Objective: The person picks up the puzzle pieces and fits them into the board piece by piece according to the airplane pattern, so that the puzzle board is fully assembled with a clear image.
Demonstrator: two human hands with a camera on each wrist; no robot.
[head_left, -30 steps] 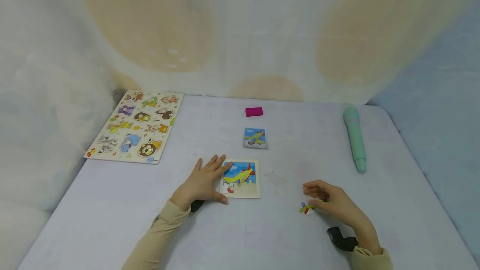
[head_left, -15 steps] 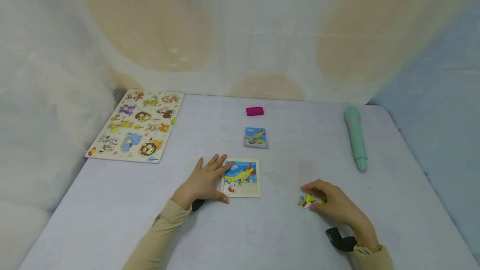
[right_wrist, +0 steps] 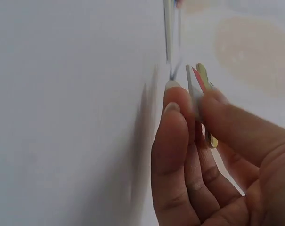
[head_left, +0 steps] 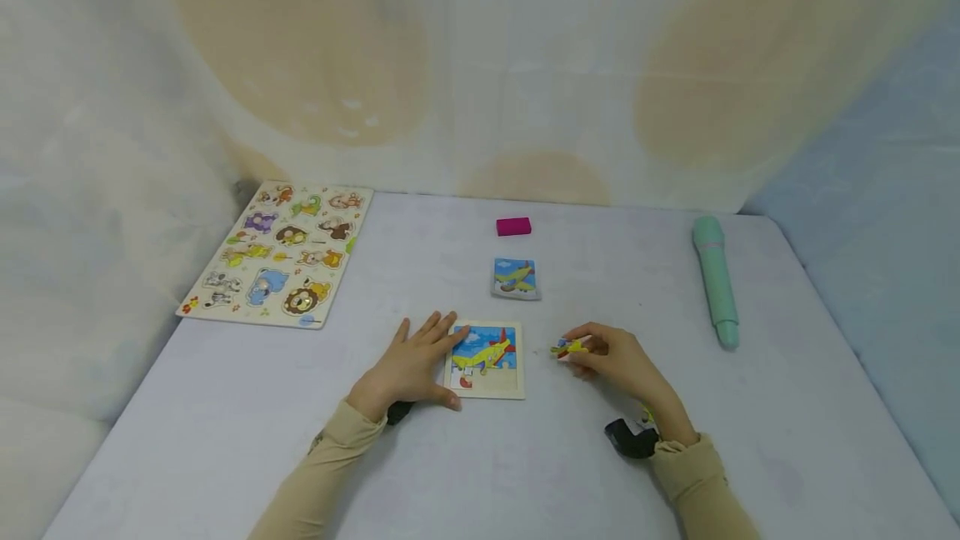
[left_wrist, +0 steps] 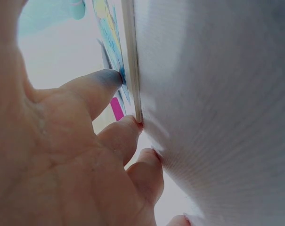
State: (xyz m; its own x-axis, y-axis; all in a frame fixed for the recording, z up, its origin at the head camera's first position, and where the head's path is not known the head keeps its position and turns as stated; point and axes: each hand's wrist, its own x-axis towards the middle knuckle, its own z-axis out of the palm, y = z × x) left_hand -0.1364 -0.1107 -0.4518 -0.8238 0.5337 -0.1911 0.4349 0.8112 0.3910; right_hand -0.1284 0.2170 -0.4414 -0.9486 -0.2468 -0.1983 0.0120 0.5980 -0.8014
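My left hand [head_left: 412, 363] lies with fingers spread at the left side of an airplane jigsaw puzzle in a pale wooden tray [head_left: 486, 394]. Its index fingertip rests on the puzzle's picture, as the left wrist view also shows. The tray's lower right part is bare wood. To the right of the tray, my right hand [head_left: 618, 361] pinches small jigsaw pieces [head_left: 567, 347] between thumb and fingers. In the right wrist view these pieces [right_wrist: 203, 77] show edge-on, stacked and partly hidden by the thumb. A bit of yellow [head_left: 648, 416] peeks out by the right wrist.
A board of animal puzzle shapes [head_left: 279, 255] lies at the back left. Behind the tray are a small airplane picture block or packet [head_left: 516, 277] and a magenta block [head_left: 513, 227]. A mint-green microphone-shaped object [head_left: 716, 282] lies at the right.
My right hand has picked up jigsaw pieces from the table at the right and carried them left and away from me, close to the tray. The left hand has stayed in place.
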